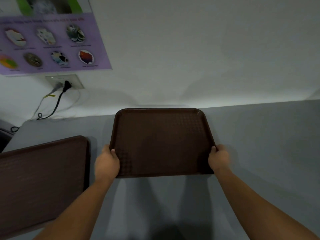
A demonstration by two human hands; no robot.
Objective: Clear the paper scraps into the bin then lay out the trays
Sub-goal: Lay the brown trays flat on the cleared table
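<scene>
A dark brown tray (pixel 161 139) is in the middle of the grey table (pixel 259 144), its far edge close to the wall. My left hand (pixel 107 163) grips its near left corner and my right hand (pixel 219 158) grips its near right corner, thumbs over the rim. Whether the tray rests flat on the table or hangs just above it I cannot tell. A second brown tray (pixel 41 181) lies on the table at the left, a gap apart from the first. No paper scraps and no bin are in view.
A white wall (pixel 190 49) rises behind the table. A purple poster (pixel 52 44) hangs at the upper left, above a wall socket (pixel 65 82) with plugged cables (pixel 55 108) trailing down. The table's left edge shows at far left.
</scene>
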